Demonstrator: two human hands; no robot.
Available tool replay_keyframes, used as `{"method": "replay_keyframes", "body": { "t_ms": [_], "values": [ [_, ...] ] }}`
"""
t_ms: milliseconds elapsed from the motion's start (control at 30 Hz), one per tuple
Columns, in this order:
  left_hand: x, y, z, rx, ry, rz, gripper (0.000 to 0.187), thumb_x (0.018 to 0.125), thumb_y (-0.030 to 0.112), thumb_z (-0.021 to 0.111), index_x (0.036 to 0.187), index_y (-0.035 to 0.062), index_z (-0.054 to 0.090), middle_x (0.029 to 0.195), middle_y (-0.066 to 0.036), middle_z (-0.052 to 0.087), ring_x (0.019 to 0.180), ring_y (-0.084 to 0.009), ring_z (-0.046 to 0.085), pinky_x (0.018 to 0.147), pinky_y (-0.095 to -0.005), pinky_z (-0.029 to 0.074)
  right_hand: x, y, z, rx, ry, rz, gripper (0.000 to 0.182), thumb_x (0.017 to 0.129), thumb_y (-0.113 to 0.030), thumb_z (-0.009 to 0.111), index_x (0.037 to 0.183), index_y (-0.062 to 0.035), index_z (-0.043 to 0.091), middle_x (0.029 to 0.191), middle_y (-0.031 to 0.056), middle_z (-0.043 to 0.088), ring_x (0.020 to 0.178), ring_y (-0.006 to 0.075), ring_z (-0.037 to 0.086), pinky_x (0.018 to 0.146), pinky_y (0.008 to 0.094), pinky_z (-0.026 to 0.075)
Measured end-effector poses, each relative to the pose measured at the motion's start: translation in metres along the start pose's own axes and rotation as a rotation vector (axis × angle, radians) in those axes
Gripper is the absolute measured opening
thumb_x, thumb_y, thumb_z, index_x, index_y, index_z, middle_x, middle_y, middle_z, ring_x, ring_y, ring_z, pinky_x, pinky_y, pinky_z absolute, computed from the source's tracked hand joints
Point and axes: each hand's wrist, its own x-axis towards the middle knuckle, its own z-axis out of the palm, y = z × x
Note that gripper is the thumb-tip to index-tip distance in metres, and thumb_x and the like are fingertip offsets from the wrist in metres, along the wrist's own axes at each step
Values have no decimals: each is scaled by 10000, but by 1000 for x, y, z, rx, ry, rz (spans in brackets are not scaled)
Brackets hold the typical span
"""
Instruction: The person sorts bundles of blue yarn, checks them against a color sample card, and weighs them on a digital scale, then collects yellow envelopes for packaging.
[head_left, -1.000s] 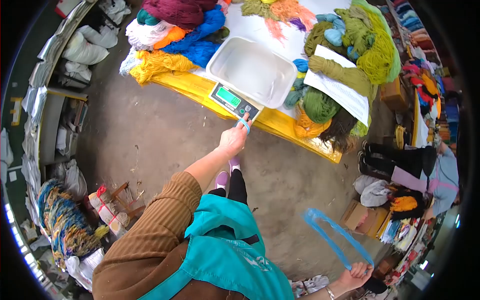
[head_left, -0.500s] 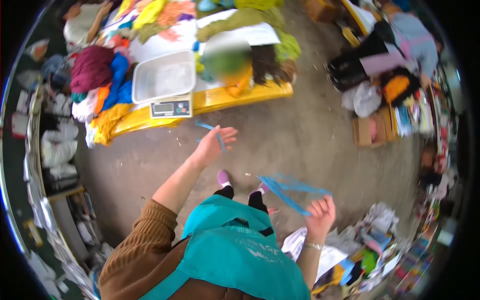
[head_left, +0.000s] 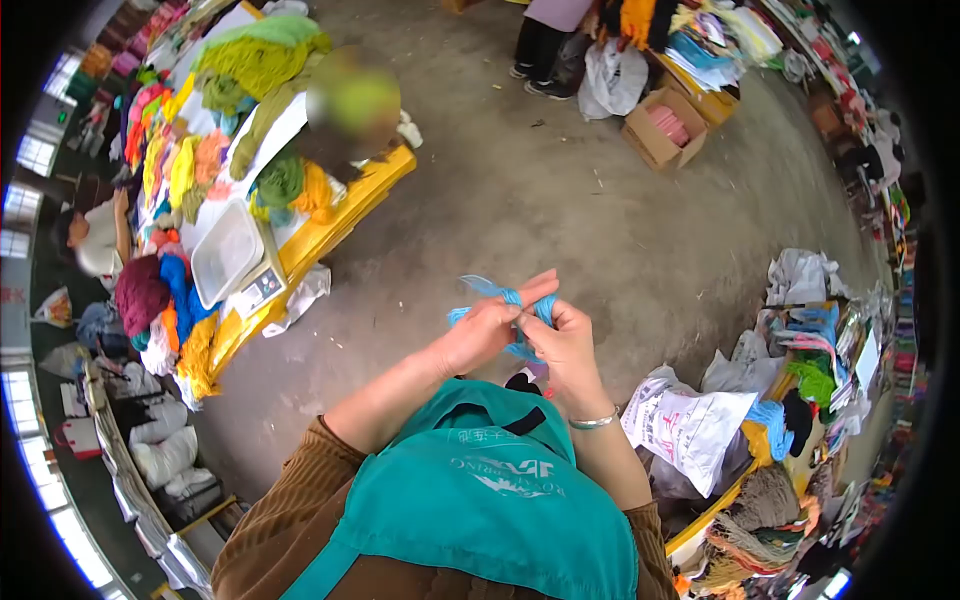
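My left hand (head_left: 478, 335) and my right hand (head_left: 566, 350) meet in front of my teal apron. Between them is a bundle of blue yarn (head_left: 545, 308), looped around the fingers of my left hand, with loose strands sticking out on its left side. My right thumb and fingers pinch the yarn against the left hand's fingers. Part of the yarn is hidden behind the fingers.
At the left, a yellow-edged table (head_left: 345, 215) bears heaps of colored yarn, a white plastic tub (head_left: 226, 255) and a scale (head_left: 262, 288). An open cardboard box (head_left: 655, 150) sits on the floor. Right of me are a white printed bag (head_left: 685, 420) and more yarn.
My hands have come together from far apart. The blue yarn that trailed from my right hand is now gathered around my left fingers. The view has turned to the right.
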Motion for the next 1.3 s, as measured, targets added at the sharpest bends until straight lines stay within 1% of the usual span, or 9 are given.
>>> {"method": "replay_keyframes", "body": {
  "t_ms": [367,667,733,833,867,967,1167,1233,1300],
  "values": [
    [97,-30,64,-76,45,-30,509,980,287,422,1375,-29,477,1463,-143,436,1180,-218,497,1036,-434,378,9,-50,-99,412,96,-21,66,894,-49,610,838,-48,577,694,-14,547,512,28,396,456,201,273],
    [156,-3,46,76,150,67,435,960,241,430,1244,-55,574,1392,-145,516,1192,-245,508,1072,-436,345,85,-63,-135,-70,27,-40,81,911,-110,630,882,-36,646,705,-1,608,533,38,434,481,204,330],
    [170,5,6,29,152,83,437,940,245,428,1218,-54,583,1283,-167,596,1146,-252,544,1079,-438,339,120,-56,-149,-364,92,-271,90,908,-106,635,875,-33,675,707,-14,606,584,56,503,532,210,385],
    [189,43,-62,-308,335,35,326,920,257,454,1006,-9,623,724,-36,566,836,-238,635,854,-359,487,167,-86,-175,-95,72,-119,105,898,-123,645,858,-36,689,729,25,623,686,103,589,628,254,457],
    [195,67,-79,-305,372,40,253,914,239,449,914,34,598,580,45,346,587,-161,544,608,-284,459,186,-90,-183,104,194,-118,85,905,-102,613,895,-45,675,676,14,570,631,111,555,625,253,454],
    [221,130,-166,-453,345,147,230,918,262,462,857,70,573,531,72,230,438,-65,222,408,-220,236,230,-113,-241,663,285,30,154,919,-75,544,767,-100,539,553,-42,380,498,90,388,491,241,342],
    [266,282,-303,-410,468,334,214,991,263,475,867,107,553,513,74,223,407,-57,195,358,-219,162,232,-108,-411,746,878,-82,341,930,-117,487,620,-189,366,485,-75,248,377,66,213,346,249,145],
    [280,334,-341,-360,531,389,219,998,269,468,877,109,553,515,73,224,408,-57,194,360,-220,160,195,-89,-471,528,1088,-118,182,927,-201,437,781,-147,532,687,8,572,630,185,573,565,377,473],
    [295,387,-376,-317,590,435,224,1010,270,456,886,110,553,519,71,232,411,-58,197,364,-222,155,178,-106,-485,198,1411,-78,159,914,-202,455,798,-148,549,710,16,584,653,194,581,586,380,478]
  ]
}}
